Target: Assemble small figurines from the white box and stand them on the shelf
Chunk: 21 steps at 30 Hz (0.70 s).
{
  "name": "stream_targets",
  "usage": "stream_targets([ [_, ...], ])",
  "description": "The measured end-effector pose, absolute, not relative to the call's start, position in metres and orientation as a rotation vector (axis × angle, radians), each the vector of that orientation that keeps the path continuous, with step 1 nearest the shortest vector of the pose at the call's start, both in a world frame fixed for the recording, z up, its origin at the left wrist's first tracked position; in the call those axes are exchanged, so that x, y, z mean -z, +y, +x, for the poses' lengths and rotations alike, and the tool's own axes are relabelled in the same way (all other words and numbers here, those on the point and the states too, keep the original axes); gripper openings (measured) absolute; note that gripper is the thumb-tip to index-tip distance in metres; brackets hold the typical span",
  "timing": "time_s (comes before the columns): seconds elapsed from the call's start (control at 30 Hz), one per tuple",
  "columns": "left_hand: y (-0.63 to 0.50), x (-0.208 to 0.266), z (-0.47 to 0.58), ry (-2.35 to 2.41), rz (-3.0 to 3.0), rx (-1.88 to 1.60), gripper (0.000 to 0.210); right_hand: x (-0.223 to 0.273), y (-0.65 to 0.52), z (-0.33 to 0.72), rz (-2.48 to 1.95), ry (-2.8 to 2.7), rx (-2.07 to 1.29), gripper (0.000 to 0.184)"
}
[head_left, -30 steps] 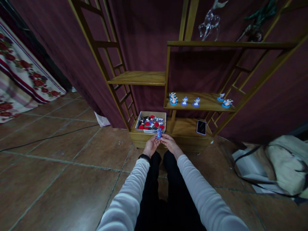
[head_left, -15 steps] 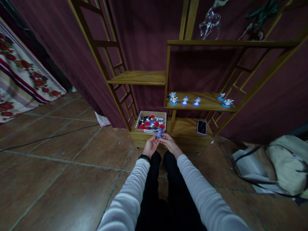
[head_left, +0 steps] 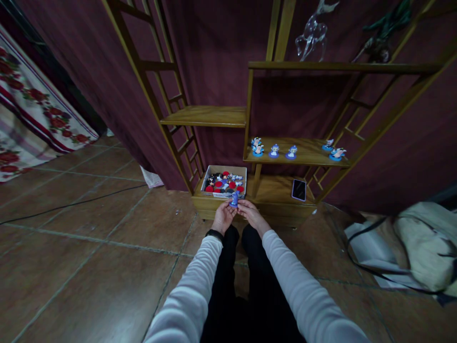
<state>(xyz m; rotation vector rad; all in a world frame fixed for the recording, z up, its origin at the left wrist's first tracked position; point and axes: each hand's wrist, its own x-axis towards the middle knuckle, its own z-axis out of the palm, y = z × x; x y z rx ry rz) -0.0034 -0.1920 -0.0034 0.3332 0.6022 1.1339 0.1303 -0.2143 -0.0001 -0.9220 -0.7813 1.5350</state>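
Note:
My left hand (head_left: 223, 216) and my right hand (head_left: 251, 213) meet in front of me, and both pinch a small blue figurine (head_left: 234, 198) between their fingertips. Just beyond them an open cardboard box (head_left: 223, 169) holds several small red, black and blue figurines; it rests on the lowest board of a wooden shelf unit (head_left: 271, 193). The middle shelf (head_left: 307, 155) carries several blue-based figurines (head_left: 273, 150) in a row.
A phone (head_left: 299, 189) lies flat on the lowest board, right of the box. A glass deer (head_left: 313, 31) stands on the top shelf. A beige bag (head_left: 421, 247) lies on the tiled floor at right. A cable (head_left: 71, 204) crosses the floor at left.
The figurine has shifted a little between my fingertips and now stands upright; both hands stay in nearly the same place.

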Motion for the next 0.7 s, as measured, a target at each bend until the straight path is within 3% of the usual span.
stream_targets([
  [0.7,-0.1918,0.0014,0.0022,0.694,0.333,-1.063,0.015,0.0028,-0.2138,0.1295,-0.922,-0.804,-1.555,0.031],
])
